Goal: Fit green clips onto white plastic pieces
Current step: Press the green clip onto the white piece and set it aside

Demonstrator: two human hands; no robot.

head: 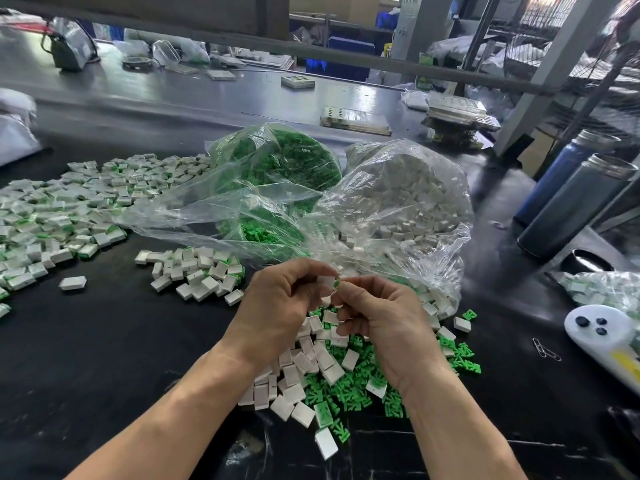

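My left hand [277,306] holds a small white plastic piece [325,283] between thumb and fingers. My right hand [381,317] pinches a green clip [336,283] right against that piece. Both hands hover above a loose heap of white pieces [304,372] and green clips [356,393] on the black table [104,358]. Behind the hands lie two clear bags, one with green clips [277,161] and one with white pieces [405,199]. How far the clip sits in the piece is hidden by my fingers.
A wide spread of white pieces showing green edges [69,209] covers the left of the table, with a smaller pile [197,275] nearer. Two dark bottles [571,206] stand at right, beside a white device [602,337] and paper clips [545,349].
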